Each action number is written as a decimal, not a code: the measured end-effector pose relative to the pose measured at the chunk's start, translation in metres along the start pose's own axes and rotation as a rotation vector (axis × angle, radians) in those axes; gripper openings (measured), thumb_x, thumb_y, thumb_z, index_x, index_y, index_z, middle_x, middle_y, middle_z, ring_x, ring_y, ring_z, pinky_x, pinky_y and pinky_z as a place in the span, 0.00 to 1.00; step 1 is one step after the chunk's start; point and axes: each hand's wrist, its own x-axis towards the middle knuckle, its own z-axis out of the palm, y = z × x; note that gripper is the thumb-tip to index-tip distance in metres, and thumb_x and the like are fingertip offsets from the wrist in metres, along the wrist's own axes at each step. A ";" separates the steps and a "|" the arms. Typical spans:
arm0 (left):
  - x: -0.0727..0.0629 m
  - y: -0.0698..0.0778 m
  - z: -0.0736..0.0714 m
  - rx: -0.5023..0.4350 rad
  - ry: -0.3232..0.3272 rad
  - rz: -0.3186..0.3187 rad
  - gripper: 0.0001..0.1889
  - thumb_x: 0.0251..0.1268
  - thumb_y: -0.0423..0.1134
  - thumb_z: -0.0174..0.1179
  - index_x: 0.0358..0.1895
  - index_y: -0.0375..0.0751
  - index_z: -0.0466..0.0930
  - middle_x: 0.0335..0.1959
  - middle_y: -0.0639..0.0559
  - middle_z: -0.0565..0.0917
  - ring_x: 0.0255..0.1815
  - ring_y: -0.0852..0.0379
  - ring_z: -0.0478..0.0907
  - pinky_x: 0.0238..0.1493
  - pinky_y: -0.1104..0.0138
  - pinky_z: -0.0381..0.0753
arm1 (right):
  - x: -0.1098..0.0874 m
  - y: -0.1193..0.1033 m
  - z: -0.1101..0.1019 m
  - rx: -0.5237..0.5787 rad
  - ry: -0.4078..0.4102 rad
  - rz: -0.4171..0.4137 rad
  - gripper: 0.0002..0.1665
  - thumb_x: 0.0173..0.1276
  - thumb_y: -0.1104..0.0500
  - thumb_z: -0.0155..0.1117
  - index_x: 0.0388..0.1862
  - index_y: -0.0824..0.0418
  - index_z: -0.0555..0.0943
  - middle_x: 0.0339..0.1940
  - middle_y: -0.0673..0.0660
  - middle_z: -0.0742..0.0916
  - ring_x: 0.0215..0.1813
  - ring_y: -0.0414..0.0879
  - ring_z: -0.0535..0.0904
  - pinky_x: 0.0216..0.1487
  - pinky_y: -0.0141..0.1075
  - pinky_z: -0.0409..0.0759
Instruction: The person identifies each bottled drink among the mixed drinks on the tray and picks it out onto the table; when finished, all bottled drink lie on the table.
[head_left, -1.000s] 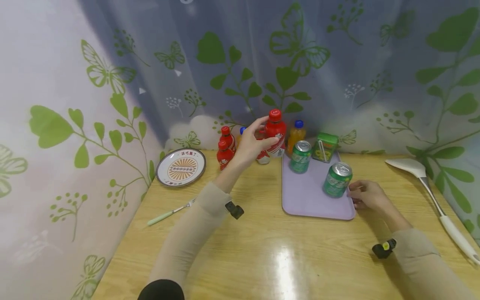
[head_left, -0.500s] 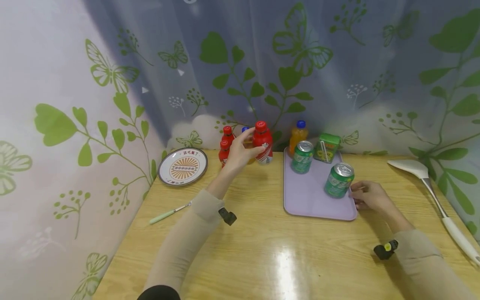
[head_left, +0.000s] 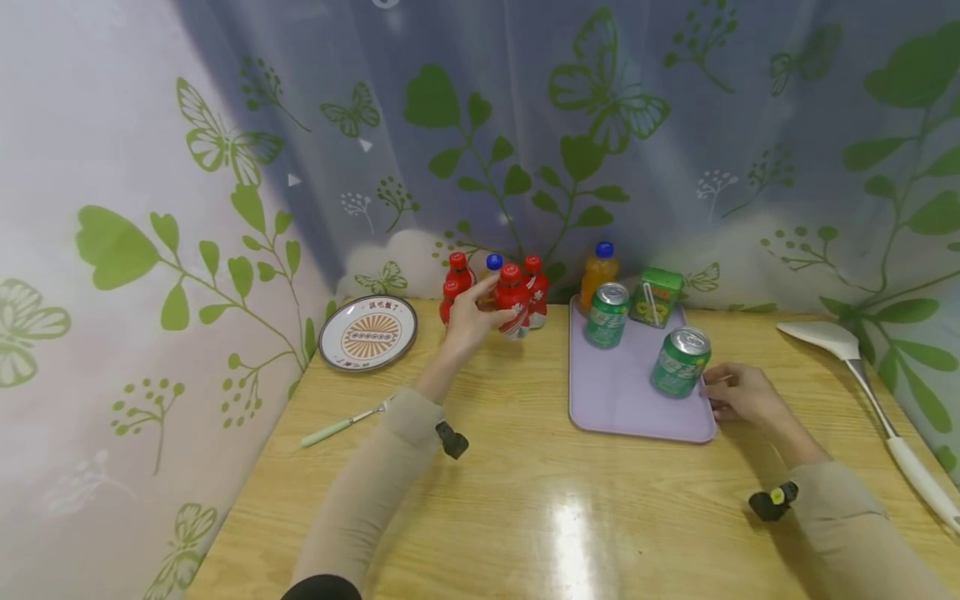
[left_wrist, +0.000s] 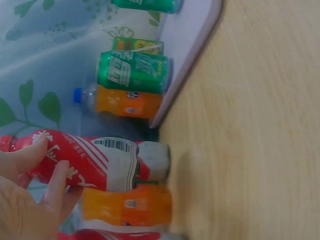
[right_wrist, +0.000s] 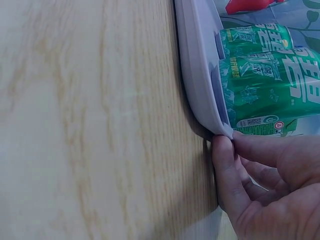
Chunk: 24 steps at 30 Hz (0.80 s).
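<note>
My left hand (head_left: 471,322) grips a red soda bottle (head_left: 513,298) round its upper part. In the left wrist view the held bottle (left_wrist: 85,160) appears slightly above the table, overlapping another red bottle (head_left: 536,287) behind it. Two more red bottles (head_left: 457,271) stand to its left, and a blue-capped orange drink bottle (head_left: 493,263) is partly hidden behind my fingers. My right hand (head_left: 742,395) pinches the right rim of a lilac tray (head_left: 622,400). On that tray are two green cans (head_left: 680,363), a green juice carton (head_left: 656,297) and an orange drink bottle (head_left: 599,271).
A patterned plate (head_left: 368,332) lies at the back left, with a green-handled fork (head_left: 337,429) in front of it. A white spatula (head_left: 870,375) lies along the right side. Behind the wooden table (head_left: 525,500) hangs a leaf-print curtain (head_left: 510,108).
My left hand has carried the red bottle left and down from beside the tray to the other red bottles. The right hand stays at the tray rim.
</note>
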 end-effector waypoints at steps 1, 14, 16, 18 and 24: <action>0.001 -0.004 0.001 0.011 0.013 0.000 0.37 0.63 0.30 0.74 0.77 0.50 0.74 0.65 0.39 0.84 0.62 0.39 0.84 0.58 0.56 0.89 | 0.000 0.000 0.000 0.000 0.001 -0.002 0.30 0.80 0.63 0.60 0.71 0.80 0.66 0.50 0.66 0.84 0.40 0.39 0.83 0.39 0.34 0.90; 0.006 -0.031 0.015 0.225 0.164 0.084 0.36 0.57 0.30 0.77 0.72 0.44 0.78 0.64 0.42 0.87 0.64 0.43 0.85 0.67 0.52 0.84 | 0.000 0.003 0.000 -0.004 0.002 0.013 0.29 0.80 0.62 0.61 0.71 0.79 0.67 0.52 0.68 0.84 0.41 0.39 0.83 0.40 0.34 0.90; 0.006 -0.034 0.017 0.238 0.177 0.079 0.36 0.57 0.30 0.78 0.72 0.44 0.79 0.64 0.41 0.87 0.65 0.43 0.85 0.68 0.51 0.83 | 0.000 0.002 0.000 -0.007 0.003 0.013 0.29 0.80 0.62 0.61 0.71 0.79 0.67 0.53 0.69 0.83 0.41 0.39 0.83 0.40 0.34 0.90; 0.006 -0.037 0.018 0.241 0.184 0.075 0.36 0.57 0.29 0.77 0.72 0.43 0.79 0.64 0.41 0.87 0.65 0.43 0.84 0.68 0.51 0.82 | -0.001 0.002 0.001 -0.007 0.002 0.014 0.29 0.80 0.62 0.61 0.71 0.79 0.67 0.55 0.71 0.83 0.42 0.39 0.83 0.41 0.34 0.90; 0.007 -0.042 0.021 0.254 0.197 0.077 0.35 0.59 0.29 0.76 0.73 0.42 0.77 0.66 0.40 0.85 0.67 0.41 0.83 0.69 0.50 0.82 | -0.002 -0.001 0.000 0.000 0.000 0.012 0.29 0.80 0.62 0.60 0.71 0.78 0.67 0.56 0.72 0.82 0.43 0.39 0.83 0.41 0.34 0.90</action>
